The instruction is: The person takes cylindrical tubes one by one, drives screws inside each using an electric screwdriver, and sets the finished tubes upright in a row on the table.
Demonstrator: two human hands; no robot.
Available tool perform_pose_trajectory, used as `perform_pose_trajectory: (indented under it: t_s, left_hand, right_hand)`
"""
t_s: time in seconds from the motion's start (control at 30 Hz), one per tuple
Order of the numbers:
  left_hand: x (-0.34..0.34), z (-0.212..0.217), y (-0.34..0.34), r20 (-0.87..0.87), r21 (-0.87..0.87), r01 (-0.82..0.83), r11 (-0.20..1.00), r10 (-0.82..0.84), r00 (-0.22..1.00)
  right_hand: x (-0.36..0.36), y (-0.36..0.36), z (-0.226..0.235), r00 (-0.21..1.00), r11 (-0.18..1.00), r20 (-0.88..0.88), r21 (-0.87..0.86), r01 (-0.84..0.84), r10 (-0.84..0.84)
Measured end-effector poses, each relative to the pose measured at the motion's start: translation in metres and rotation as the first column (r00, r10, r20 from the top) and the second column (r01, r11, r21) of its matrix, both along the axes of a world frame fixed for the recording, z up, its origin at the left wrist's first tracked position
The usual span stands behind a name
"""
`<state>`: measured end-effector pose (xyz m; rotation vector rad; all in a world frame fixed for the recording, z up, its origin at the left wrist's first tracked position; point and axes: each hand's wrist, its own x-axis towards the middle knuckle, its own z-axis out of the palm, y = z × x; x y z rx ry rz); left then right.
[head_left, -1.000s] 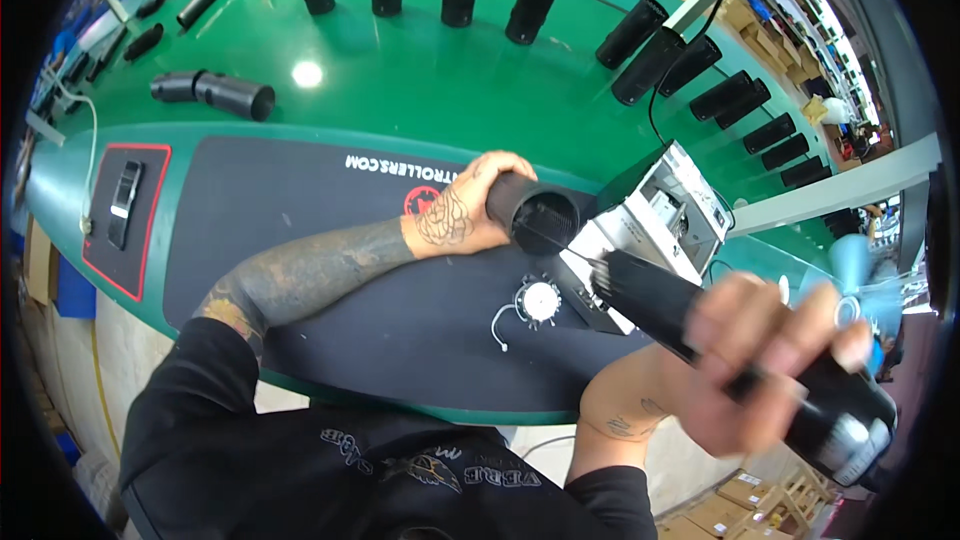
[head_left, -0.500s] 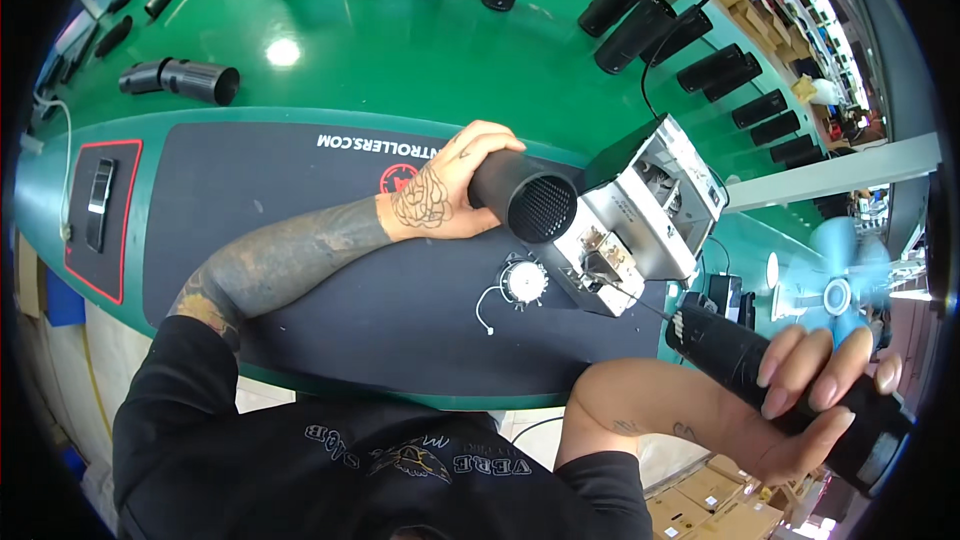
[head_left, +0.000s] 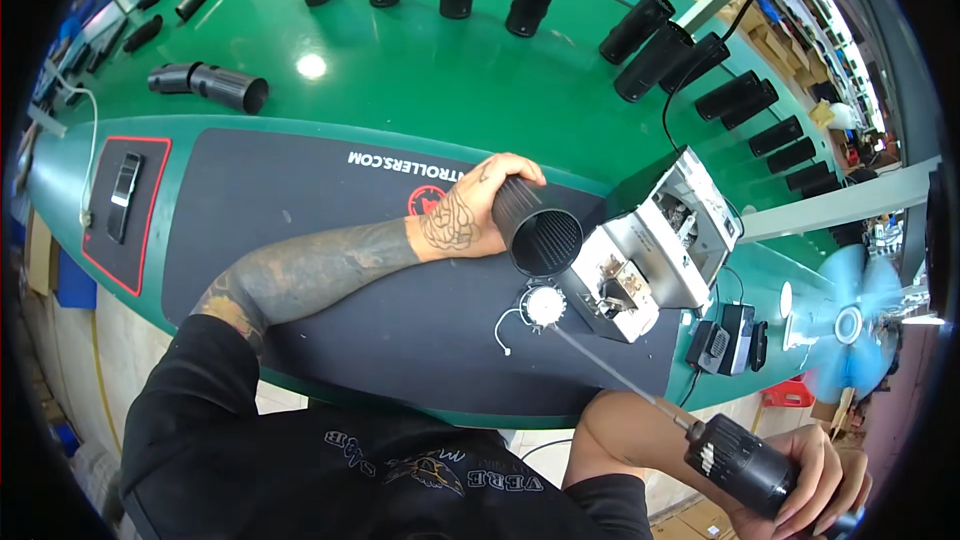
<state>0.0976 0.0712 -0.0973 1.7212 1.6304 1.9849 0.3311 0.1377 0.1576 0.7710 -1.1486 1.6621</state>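
Left hand (head_left: 462,222) fingers wrap ribbed black cylindrical housing (head_left: 535,226) on the bench; right hand (head_left: 815,480) grips black electric screwdriver (head_left: 735,460), long bit aimed at small white round part (head_left: 544,305)

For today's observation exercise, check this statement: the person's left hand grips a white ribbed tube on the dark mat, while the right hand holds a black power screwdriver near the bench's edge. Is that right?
Not quite. The head view shows the ribbed tube in the left hand is black, not white. The rest stands: it sits over the dark mat, and the right hand holds the black power screwdriver near the bench's edge.
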Motion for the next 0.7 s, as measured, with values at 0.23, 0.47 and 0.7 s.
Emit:
perform_pose_trajectory:
  t_s: [0.23, 0.47, 0.7]
  left_hand:
    - [0.008, 0.005, 0.003, 0.022, 0.019, 0.020, 1.000, -0.020, 1.000]
    - [0.007, 0.008, -0.003, 0.067, -0.030, 0.026, 0.999, -0.024, 0.997]
    - [0.006, 0.011, -0.003, 0.029, 0.002, 0.022, 1.000, -0.022, 0.999]
  right_hand:
    - [-0.051, -0.014, -0.026, 0.940, 0.933, 0.086, 0.179, 0.311, -0.330]
    - [-0.061, -0.016, -0.029, 0.905, 0.935, 0.275, 0.237, 0.263, -0.324]
    - [-0.067, -0.015, -0.032, 0.896, 0.890, 0.195, 0.319, 0.326, -0.399]
